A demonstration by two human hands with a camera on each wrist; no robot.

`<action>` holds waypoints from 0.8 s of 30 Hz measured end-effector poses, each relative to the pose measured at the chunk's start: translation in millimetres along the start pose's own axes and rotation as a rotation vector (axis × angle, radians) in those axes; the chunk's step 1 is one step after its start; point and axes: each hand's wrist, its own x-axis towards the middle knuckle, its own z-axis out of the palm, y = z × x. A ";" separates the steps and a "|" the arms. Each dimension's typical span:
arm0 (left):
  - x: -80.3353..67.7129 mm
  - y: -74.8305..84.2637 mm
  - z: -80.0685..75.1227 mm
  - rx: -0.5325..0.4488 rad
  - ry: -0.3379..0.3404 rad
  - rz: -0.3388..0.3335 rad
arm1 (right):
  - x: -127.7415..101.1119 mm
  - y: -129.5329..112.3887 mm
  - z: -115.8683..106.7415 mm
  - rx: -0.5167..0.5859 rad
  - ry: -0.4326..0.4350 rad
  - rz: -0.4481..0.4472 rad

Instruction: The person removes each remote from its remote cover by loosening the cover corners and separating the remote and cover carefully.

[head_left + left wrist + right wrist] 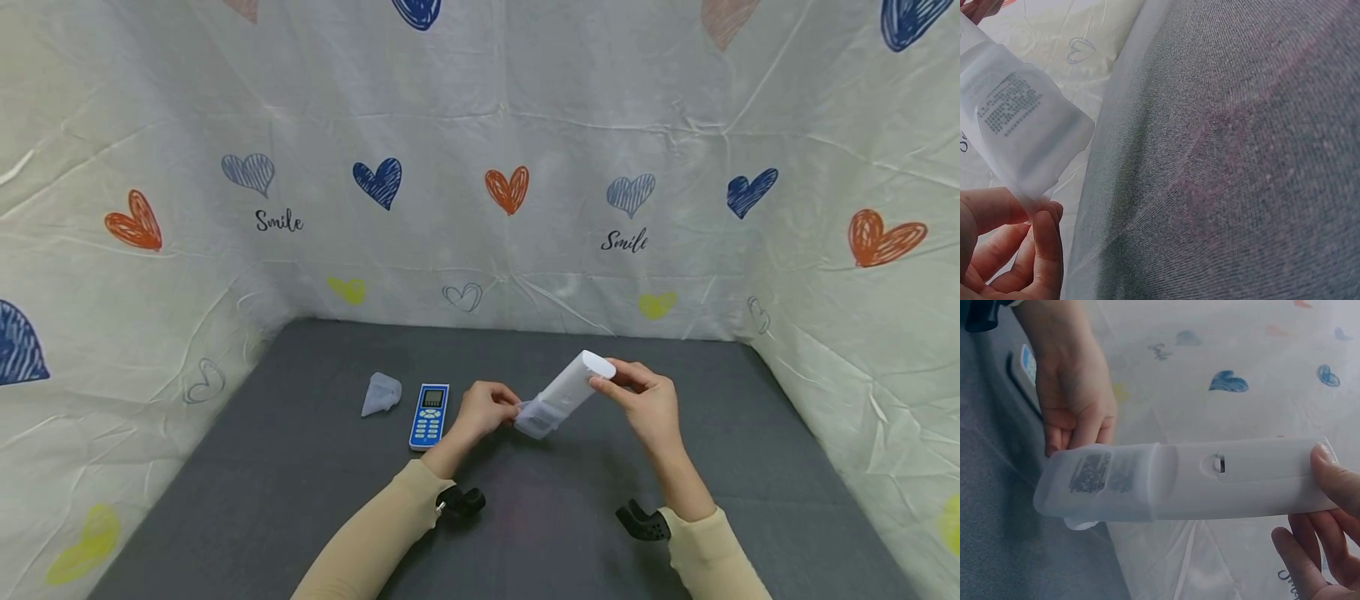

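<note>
A white remote control (572,385) is held tilted above the grey mat, back side up in the right wrist view (1254,478). A translucent silicone sleeve (538,415) covers its lower end (1107,482) (1019,122). My left hand (486,408) pinches the sleeve's edge (1035,203). My right hand (643,398) grips the remote's upper end with thumb and fingers (1335,481). A blue and white remote (429,414) lies face up on the mat to the left. Beside it lies another crumpled translucent sleeve (381,393).
The grey mat (300,467) is walled on three sides by white cloth with heart prints (510,187). Black wrist mounts (461,502) show on both forearms.
</note>
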 end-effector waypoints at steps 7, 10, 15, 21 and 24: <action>-2.0 -1.2 -0.7 -0.003 0.000 0.001 | 0.3 3.5 -1.2 -0.010 0.004 0.000; -3.2 -1.9 -0.9 -0.005 0.001 -0.002 | 0.4 4.0 -1.4 -0.006 0.005 -0.002; -4.6 -4.5 -0.2 -0.010 0.002 -0.001 | 0.3 5.0 -2.5 -0.005 0.011 0.003; -5.6 -6.0 -1.6 -0.030 -0.002 -0.002 | -0.4 5.0 -3.5 0.010 0.011 -0.002; -5.8 -7.3 -2.7 -0.025 -0.002 -0.006 | -0.4 4.4 -3.9 0.019 0.006 0.002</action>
